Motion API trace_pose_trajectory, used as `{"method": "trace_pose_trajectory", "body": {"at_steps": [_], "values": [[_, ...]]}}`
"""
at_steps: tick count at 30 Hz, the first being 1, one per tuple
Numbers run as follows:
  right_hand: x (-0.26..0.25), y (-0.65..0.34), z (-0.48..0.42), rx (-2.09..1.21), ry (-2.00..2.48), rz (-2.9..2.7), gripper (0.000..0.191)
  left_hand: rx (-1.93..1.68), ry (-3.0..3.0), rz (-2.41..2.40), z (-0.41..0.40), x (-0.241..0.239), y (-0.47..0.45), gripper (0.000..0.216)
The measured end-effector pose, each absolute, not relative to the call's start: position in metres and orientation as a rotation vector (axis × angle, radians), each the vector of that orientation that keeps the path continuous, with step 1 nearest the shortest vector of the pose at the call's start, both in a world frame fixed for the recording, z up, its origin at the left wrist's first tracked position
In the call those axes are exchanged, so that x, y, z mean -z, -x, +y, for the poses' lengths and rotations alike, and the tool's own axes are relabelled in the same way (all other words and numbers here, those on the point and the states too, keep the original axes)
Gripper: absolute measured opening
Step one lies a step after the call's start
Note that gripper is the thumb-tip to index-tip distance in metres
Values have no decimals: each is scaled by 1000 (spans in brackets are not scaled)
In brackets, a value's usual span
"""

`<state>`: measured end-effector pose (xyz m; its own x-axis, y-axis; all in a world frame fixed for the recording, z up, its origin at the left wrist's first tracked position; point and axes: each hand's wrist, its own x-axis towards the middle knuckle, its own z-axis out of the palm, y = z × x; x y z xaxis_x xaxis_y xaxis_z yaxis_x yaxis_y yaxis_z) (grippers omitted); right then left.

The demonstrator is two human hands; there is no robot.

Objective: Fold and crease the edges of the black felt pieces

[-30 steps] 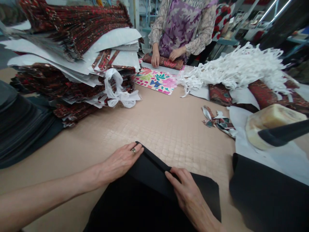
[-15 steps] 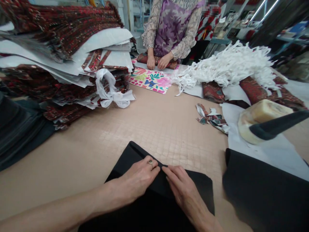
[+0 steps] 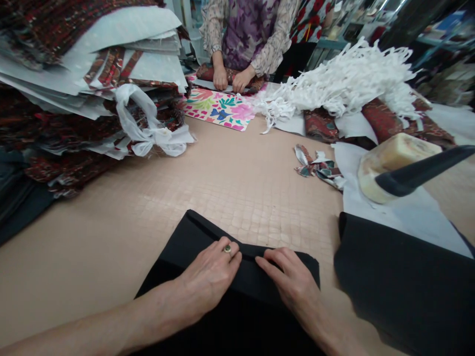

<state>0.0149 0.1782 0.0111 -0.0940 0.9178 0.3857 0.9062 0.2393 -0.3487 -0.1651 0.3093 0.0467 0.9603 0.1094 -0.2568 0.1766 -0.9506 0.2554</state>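
A piece of black fabric (image 3: pixel 256 316) lies flat in front of me, its far edge turned over in a narrow fold. With fingers bent and pressed together, my left hand (image 3: pixel 213 274), a ring on one finger, pinches that fold near its middle. A short way to the right, my right hand (image 3: pixel 291 277) has its fingertips closed on the same fold, with the thumb mostly hidden. Between the two hands a short stretch of the folded edge shows. The fabric's near part runs out of view below my forearms.
Patterned fabric and white sheets form a tall stack (image 3: pixel 122 44) at left. To the right are a brush with a black handle (image 3: pixel 426 170) on a cream block, black fabric (image 3: pixel 401 282), scraps (image 3: pixel 317 165) and white strips (image 3: pixel 345 79). Across the table, a co-worker's hands (image 3: pixel 232 79) press rolled patterned cloth.
My right hand has slid slightly right along the fold, widening the gap between my hands. The camera view has shifted a little. The co-worker's hands stay on the rolled cloth.
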Motion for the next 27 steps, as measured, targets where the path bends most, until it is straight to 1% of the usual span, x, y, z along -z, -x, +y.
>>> {"method": "trace_pose_trajectory", "body": {"at_steps": [3, 6, 9, 12, 14, 18, 21, 27], "values": [[-12, -22, 176, -78, 1665, -2034, 29, 387, -2830, 208, 309, -47, 161, 68], [-15, -35, 169, -93, 1677, -2011, 28, 389, -2863, 183, 309, -48, 159, 65], [-17, -51, 155, -44, 1680, -1985, 26, 420, -2871, 162, 308, -48, 157, 61], [-19, -66, 141, -5, 1712, -1971, 31, 431, -2881, 117, 304, -49, 153, 57], [-21, -73, 133, 20, 1728, -1992, 33, 432, -2905, 81, 302, -49, 149, 59], [-22, -80, 124, 119, 1720, -2060, 33, 470, -2929, 74, 301, -51, 147, 65], [-22, -80, 122, 209, 1720, -2081, 34, 519, -2944, 78, 300, -51, 147, 65], [-25, -78, 122, 300, 1718, -2174, 29, 395, -2959, 78, 293, -49, 136, 57]]}}
